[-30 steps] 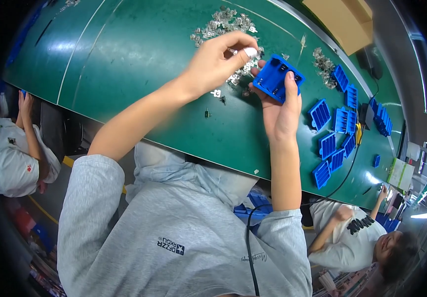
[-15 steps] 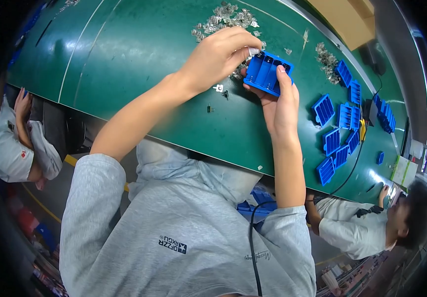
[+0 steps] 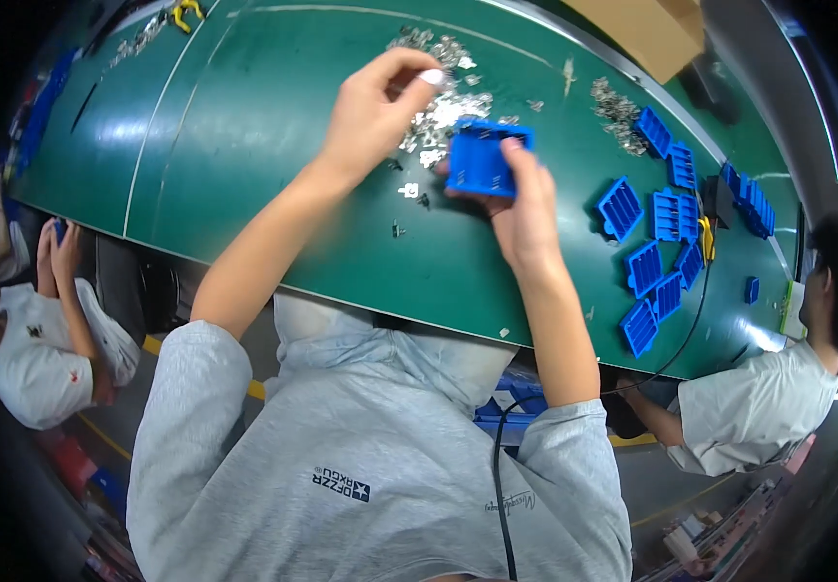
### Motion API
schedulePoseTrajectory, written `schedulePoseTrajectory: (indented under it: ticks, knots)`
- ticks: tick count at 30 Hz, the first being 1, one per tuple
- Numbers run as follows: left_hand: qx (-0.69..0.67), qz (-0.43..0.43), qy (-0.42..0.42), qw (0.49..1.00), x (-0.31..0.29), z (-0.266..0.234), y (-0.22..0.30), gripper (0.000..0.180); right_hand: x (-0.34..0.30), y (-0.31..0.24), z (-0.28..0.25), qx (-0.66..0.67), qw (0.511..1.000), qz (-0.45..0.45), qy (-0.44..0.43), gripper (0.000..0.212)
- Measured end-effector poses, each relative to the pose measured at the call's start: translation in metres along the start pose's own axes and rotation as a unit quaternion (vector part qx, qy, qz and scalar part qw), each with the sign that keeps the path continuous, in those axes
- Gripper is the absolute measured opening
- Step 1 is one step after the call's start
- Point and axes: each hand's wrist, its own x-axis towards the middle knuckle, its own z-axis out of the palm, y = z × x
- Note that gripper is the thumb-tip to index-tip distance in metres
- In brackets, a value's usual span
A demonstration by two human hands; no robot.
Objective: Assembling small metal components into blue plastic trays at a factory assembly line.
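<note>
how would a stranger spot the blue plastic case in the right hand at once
Start at the long green tabletop; over it, find the person's bare right hand. An open, rectangular blue plastic case is gripped there, thumb over its right side. It's held, while similar slotted blue cases lie to its right.

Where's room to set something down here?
A broad patch between the left hand and the long white line; a smaller one between the right hand and the loose blue trays. Crowded: the metal piles and around those trays.
</note>
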Motion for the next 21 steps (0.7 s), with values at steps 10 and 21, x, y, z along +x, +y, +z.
schedulePoseTrajectory:
  ticks: [10,21]
  knots:
    - [0.22,0.034,-0.283,0.933,0.114,0.077,-0.023,0.032,-0.017,0.02,0.018,-0.013,0.976,0.058,-0.21,0.029]
    - [0.314,0.118,-0.179,0.925,0.081,0.013,-0.008,0.022,-0.024,0.006,0.015,-0.005,0.973,0.018,-0.228,0.025]
